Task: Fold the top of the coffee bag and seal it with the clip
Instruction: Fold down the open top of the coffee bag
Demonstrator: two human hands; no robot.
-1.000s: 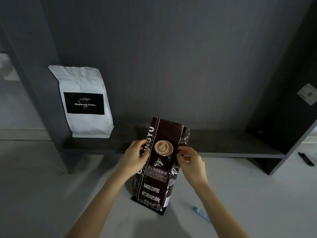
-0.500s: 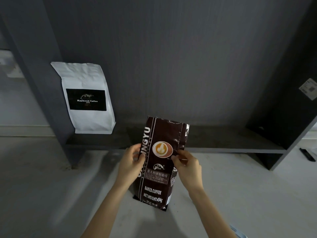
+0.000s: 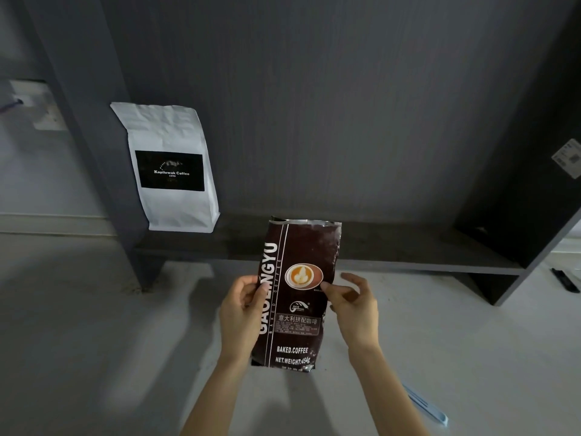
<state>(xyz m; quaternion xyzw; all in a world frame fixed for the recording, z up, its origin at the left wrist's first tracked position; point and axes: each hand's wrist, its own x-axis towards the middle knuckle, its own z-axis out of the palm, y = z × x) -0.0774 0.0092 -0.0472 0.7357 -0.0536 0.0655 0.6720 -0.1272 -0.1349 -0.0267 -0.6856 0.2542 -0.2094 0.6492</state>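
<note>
A dark brown coffee bag [image 3: 298, 247] with white lettering and a latte picture stands upright on the pale floor, its top edge straight and unfolded. My left hand [image 3: 240, 313] grips its left edge at mid height. My right hand [image 3: 353, 305] pinches the right edge beside the latte picture, with the other fingers spread. A light blue clip [image 3: 424, 404] lies on the floor at the lower right, partly hidden behind my right forearm.
A white coffee bag [image 3: 171, 166] with a black label stands at the left end of a low dark shelf [image 3: 408, 250] in a grey cabinet. A dark object [image 3: 566, 280] lies on the floor at the far right.
The brown bag has turned from a tilt to nearly upright and flatter at the top. My hands have kept their hold on its sides. The view shifted slightly.
</note>
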